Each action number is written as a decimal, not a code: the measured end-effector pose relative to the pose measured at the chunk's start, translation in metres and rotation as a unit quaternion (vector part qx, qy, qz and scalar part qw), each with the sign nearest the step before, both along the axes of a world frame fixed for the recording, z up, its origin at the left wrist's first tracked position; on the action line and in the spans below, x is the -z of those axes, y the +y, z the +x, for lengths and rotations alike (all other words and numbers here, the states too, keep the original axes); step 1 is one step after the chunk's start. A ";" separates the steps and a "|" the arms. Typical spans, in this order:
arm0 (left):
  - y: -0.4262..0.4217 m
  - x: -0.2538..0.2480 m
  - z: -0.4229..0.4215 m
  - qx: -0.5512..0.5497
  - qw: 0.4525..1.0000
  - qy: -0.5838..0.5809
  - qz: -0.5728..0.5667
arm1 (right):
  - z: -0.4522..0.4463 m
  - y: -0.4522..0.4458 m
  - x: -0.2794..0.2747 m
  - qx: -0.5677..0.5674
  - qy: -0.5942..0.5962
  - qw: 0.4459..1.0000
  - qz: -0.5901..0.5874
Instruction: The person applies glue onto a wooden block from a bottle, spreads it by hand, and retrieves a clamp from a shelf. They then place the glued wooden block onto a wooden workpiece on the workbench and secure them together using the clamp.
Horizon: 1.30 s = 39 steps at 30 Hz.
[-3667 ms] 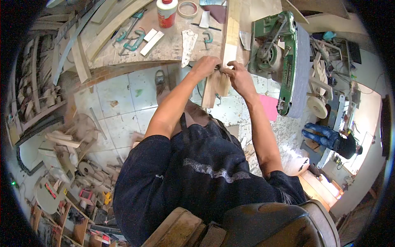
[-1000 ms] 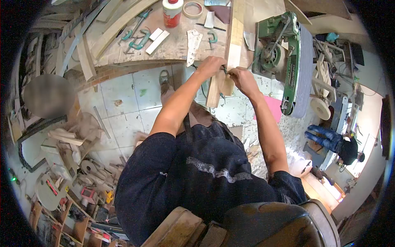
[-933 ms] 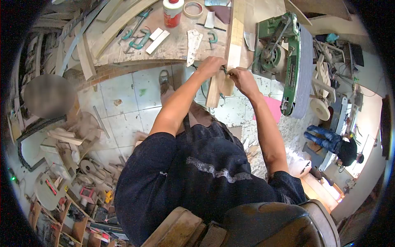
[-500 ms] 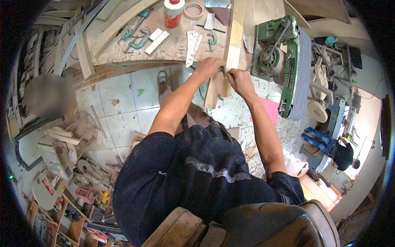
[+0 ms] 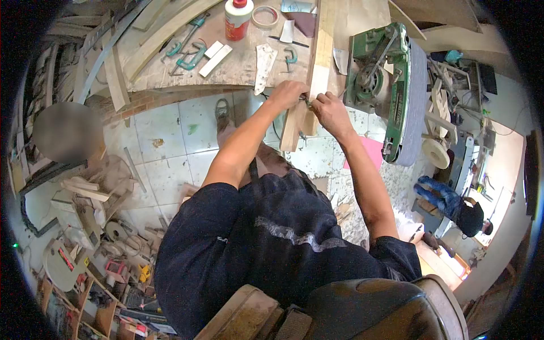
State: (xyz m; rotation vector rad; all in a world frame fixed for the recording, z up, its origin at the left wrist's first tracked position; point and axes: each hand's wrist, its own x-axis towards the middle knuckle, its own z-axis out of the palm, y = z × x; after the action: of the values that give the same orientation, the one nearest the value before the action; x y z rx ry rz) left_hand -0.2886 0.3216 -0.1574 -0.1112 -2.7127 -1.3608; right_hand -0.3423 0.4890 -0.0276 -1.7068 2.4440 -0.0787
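At the bench's front edge, my left hand and my right hand meet over two wooden strips. Both are closed, fingers pinched around a small dark metal piece that looks like part of a C-clamp; most of it is hidden by my fingers. The long light wooden strip runs from the bench out past its edge. A shorter wooden piece sticks out beside it toward me, over the floor.
A green belt sander stands close on the right. On the bench lie C-clamps, small wood blocks, a red-and-white bottle and a tape roll. A person works far right. Offcuts clutter the left floor.
My right hand has turned slightly, its fingers shifting up at the metal piece. My left hand stays nearly in place. The strips have hardly moved.
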 end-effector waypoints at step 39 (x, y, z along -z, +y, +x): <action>0.004 -0.004 0.007 -0.038 0.999 0.004 0.034 | 0.013 0.005 -0.001 0.028 -0.021 0.997 -0.064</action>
State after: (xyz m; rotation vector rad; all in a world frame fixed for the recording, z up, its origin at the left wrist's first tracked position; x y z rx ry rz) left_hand -0.2818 0.3253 -0.1539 -0.0071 -2.6314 -1.4267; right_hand -0.3295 0.4941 -0.0262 -1.6677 2.5040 -0.2808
